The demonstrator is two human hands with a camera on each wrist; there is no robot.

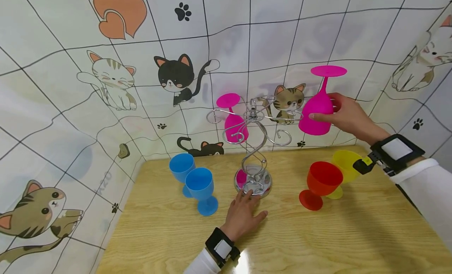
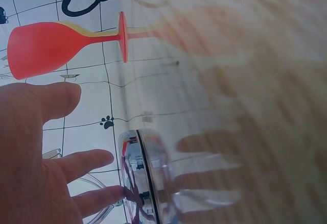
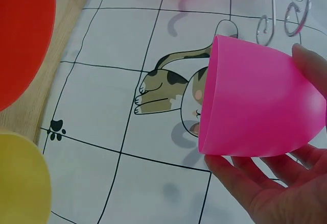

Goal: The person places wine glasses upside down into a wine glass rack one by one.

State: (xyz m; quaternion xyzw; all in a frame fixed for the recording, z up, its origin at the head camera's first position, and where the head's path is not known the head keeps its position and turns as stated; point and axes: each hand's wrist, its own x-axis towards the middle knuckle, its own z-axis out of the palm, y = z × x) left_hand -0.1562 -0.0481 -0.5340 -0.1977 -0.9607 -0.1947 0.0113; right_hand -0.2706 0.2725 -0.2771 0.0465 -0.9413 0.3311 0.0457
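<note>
Upside down, a pink goblet (image 1: 316, 111) is held by its bowl in my right hand (image 1: 347, 115), thumb on one side and fingers on the other. It is beside a silver wire glass rack (image 1: 259, 138), to the right of its arms. Another pink goblet (image 1: 236, 126) hangs inverted from the rack's left side. My left hand (image 1: 241, 217) lies low over the table with spread fingers, its fingertips touching the front of the rack's round base (image 1: 263, 187). In the right wrist view the held goblet's rim (image 3: 209, 99) faces left.
Two blue goblets (image 1: 200, 183) stand upright left of the rack on the wooden table (image 1: 159, 242). At the right, a red goblet (image 1: 323, 179) stands in front of a yellow goblet (image 1: 342, 164). A cat-print cloth (image 1: 229, 42) hangs behind the table.
</note>
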